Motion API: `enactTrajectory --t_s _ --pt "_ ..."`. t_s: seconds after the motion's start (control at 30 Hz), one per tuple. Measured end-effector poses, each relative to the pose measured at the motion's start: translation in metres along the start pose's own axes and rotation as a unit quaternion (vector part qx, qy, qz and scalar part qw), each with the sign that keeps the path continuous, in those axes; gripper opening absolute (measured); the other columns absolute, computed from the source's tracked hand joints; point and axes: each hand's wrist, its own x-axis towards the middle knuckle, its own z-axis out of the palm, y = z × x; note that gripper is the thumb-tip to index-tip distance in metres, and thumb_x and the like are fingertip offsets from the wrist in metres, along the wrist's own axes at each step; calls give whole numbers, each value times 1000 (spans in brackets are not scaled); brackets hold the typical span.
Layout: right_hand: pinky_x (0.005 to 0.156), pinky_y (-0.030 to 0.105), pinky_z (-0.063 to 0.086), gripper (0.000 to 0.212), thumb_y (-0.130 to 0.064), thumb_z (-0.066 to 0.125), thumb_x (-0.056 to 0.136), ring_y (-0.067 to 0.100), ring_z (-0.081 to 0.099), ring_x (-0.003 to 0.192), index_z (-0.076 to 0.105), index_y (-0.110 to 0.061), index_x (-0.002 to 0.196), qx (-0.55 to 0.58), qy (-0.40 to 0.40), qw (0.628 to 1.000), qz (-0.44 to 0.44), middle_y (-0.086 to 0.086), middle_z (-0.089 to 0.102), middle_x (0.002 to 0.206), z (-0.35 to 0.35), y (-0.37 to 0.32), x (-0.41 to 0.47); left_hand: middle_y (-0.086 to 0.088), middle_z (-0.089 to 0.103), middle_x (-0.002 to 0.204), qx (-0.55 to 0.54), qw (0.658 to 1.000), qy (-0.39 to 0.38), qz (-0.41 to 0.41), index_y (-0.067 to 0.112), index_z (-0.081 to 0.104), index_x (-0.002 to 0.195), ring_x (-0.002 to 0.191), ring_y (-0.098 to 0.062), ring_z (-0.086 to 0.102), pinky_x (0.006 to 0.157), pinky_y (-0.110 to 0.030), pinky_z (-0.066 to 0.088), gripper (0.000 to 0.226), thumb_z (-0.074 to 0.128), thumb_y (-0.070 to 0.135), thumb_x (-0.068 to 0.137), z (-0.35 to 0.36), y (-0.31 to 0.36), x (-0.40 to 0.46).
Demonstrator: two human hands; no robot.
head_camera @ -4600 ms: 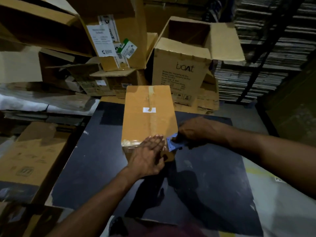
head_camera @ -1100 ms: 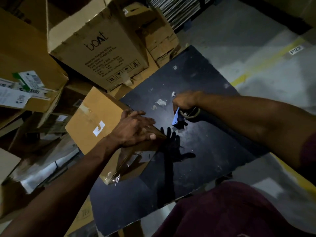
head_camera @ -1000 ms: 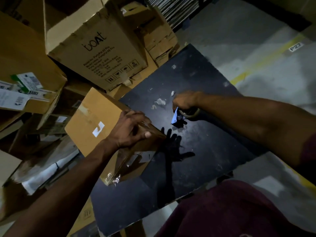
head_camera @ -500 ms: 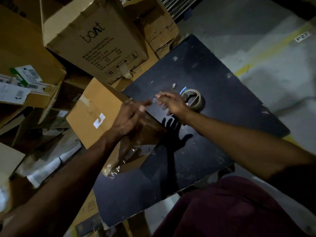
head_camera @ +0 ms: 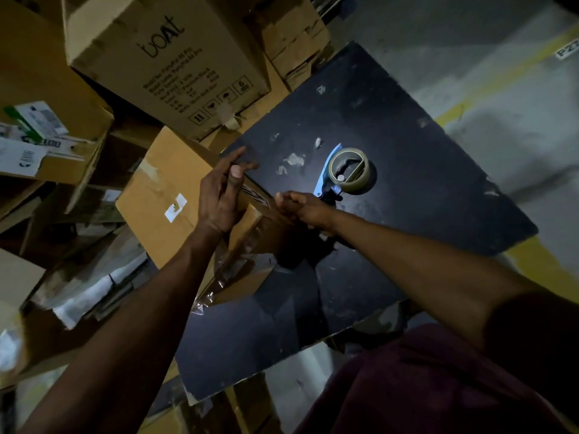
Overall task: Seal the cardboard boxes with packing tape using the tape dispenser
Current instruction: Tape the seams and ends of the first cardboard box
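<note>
Currently left fingers are laid nearly straight along the box edge; right hand is loosely curled on tape at the corner, grip unclear. Dispenser is set down on the worktop. Top seam taped; loose end left to be smoothed.

One tape dispenser is seen on the single dark surface, toward one o'clock. One taped cardboard box is counted at nine o'clock, one printed box at eleven o'clock. Two hands are counted, left hand and right hand. Further stacked boxes cannot be counted exactly.
</note>
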Motion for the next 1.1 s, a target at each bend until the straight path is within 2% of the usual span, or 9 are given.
enactTrajectory --t_s 0.1,0.2,0.3,0.43,0.53,0.77,0.87,0.97,1.1 --pt "79 11 52 35 -47 74 92 -5 67 90 71 -24 119 -63 -8 998 -28 -12 73 106 8 -9 6 46 59 124 8 1000 -6 3 2 68 132 121 8 58 98 -20 45 94 29 81 97 0 1 0" --pt "93 22 55 39 -46 79 87 7 70 105 74 -26 120 -93 -9 995 -30 -6 75 112 -1 -6 7 37 62 129 4 1000 0 1 6 73 125 126 -3 60 101 -26 47 88 33 79 98 -1 1 -1" --pt "84 27 58 21 -38 80 90 9 73 91 78 -23 104 -112 8 993 -41 -6 78 97 -8 3 6 32 65 128 -4 1000 3 -27 8 73 127 128 -5 59 104 -27 47 87 37 80 95 -1 3 -3" --pt "76 41 55 51 -62 56 90 22 70 80 73 -14 81 -240 205 942 -116 6 72 78 -13 26 -18 3 76 119 -49 991 90 -84 12 72 128 116 -14 69 101 -43 55 61 62 63 96 -11 9 -12" --pt "74 44 55 41 -57 55 97 19 67 75 69 -21 83 -260 268 902 -217 -3 68 74 9 -11 -44 -1 78 110 -89 967 218 -100 10 76 119 106 -14 73 93 -39 59 34 71 38 99 -32 12 -42" --pt "73 38 53 21 -43 62 101 14 65 84 75 -28 93 -465 96 775 -416 -9 71 91 123 -118 -72 0 79 103 -180 829 480 -222 30 77 102 100 -16 73 91 -46 61 7 76 31 96 -79 -42 -181" --pt "89 41 50 28 -49 57 101 22 58 108 72 -31 117 -605 -32 691 -395 -4 70 114 163 -115 -53 0 77 107 -223 784 517 -261 21 76 109 103 -13 72 95 -45 59 16 76 31 96 -65 -70 -208" --pt "101 46 44 43 -59 49 101 26 48 129 61 -37 136 -701 -91 613 -352 0 58 137 191 -104 -28 7 75 109 -250 762 523 -288 20 75 114 105 -10 70 94 -41 59 44 71 58 91 -41 -91 -209" --pt "118 54 25 65 -73 24 98 30 19 153 36 -41 154 -775 -148 549 -277 9 28 165 203 -85 -1 18 67 110 -341 731 507 -304 31 66 119 112 -11 65 94 -28 53 28 55 52 104 -27 -103 -198"
